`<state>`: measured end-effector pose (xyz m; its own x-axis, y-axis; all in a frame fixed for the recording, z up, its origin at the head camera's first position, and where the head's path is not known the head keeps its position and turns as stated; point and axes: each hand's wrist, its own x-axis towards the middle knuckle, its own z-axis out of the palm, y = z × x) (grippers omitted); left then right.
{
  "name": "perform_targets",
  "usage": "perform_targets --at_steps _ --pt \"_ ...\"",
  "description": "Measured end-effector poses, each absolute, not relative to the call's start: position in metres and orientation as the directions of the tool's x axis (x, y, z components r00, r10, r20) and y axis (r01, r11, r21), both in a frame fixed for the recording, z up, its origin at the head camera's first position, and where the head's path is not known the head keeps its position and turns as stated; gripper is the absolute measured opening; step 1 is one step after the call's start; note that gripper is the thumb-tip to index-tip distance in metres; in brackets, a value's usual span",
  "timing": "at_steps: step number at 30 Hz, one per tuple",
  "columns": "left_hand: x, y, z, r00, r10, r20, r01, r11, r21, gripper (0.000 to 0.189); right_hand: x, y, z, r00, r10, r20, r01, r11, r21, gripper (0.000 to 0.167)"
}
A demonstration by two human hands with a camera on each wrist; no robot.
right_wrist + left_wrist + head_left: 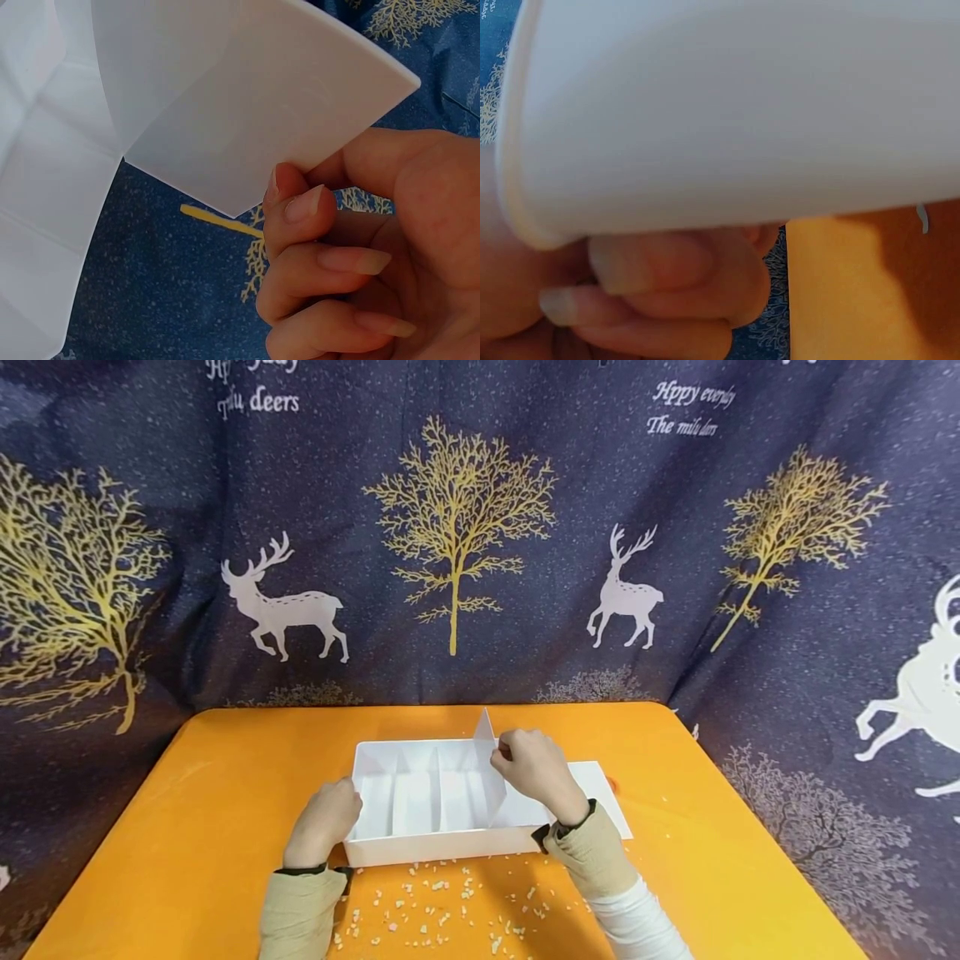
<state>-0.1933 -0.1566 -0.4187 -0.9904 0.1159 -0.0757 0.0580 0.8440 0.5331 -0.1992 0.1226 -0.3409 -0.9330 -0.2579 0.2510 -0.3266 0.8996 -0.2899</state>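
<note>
A long white box [442,848] stands on the table, with thin upright dividers [438,789] splitting its left part into compartments. My left hand [324,820] grips the box's left end wall; in the left wrist view the fingers [652,262] curl beneath the white wall [742,120]. Between thumb and fingers, my right hand [534,768] pinches the edge of a thin white divider panel [484,735]. This panel is tilted and rises above the back rim. The right wrist view shows the panel [255,112] overlapping the box's rim, with the other fingers curled.
A flat white sheet [603,793] lies at the box's right end, partly hidden by the right arm. Many small pale crumbs [438,885] are scattered over the orange tabletop [225,827] in front. A dark blue printed cloth [480,677] hangs behind the table.
</note>
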Motion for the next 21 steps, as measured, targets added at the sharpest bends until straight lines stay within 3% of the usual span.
perform_targets --at_steps 21 --pt "-0.1936 -0.1554 -0.4187 -0.991 0.106 -0.086 0.044 0.843 0.536 0.031 -0.201 0.1291 -0.3415 -0.938 -0.246 0.244 -0.317 0.894 -0.318 0.04"
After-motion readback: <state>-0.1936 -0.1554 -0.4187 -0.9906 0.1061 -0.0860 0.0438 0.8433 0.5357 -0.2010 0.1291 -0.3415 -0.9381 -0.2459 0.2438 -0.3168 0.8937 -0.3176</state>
